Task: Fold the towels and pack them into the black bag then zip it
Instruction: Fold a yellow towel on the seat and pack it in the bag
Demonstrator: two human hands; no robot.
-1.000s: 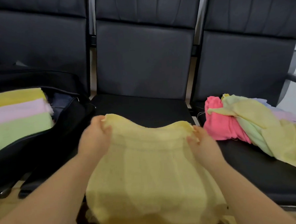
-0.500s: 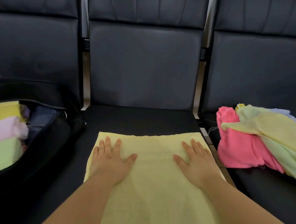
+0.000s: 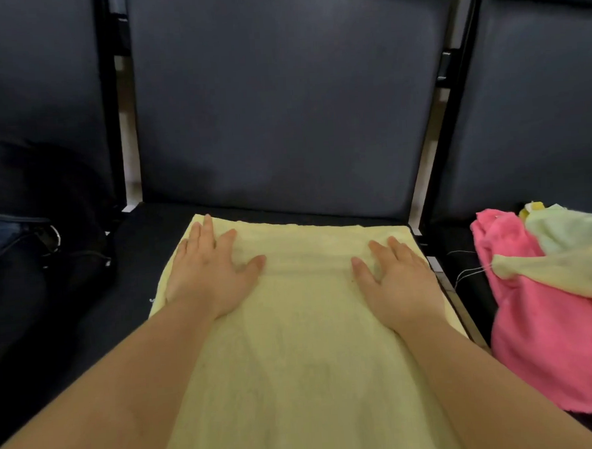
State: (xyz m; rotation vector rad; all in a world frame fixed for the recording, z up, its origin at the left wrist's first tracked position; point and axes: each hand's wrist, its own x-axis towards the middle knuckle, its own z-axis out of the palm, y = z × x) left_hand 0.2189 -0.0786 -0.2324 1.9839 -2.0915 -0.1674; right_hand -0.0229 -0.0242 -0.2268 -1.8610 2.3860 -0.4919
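A pale yellow towel lies spread flat on the middle black seat. My left hand presses flat on its far left part, fingers straight and reaching the far edge. My right hand presses flat on the far right part, near the seat's right edge. The black bag sits on the left seat, only its right end with a zipper and strap ring showing. On the right seat lies a heap with a pink towel under pale green and yellow towels.
Dark padded backrests stand right behind the seats. A metal strip runs between the middle and right seats. Loose white threads hang from the heap beside the pink towel.
One second ago both hands held the yellow towel up by its top edge; they laid it flat on the seat. Since then both hands slid farther away along it, and the view moved closer.
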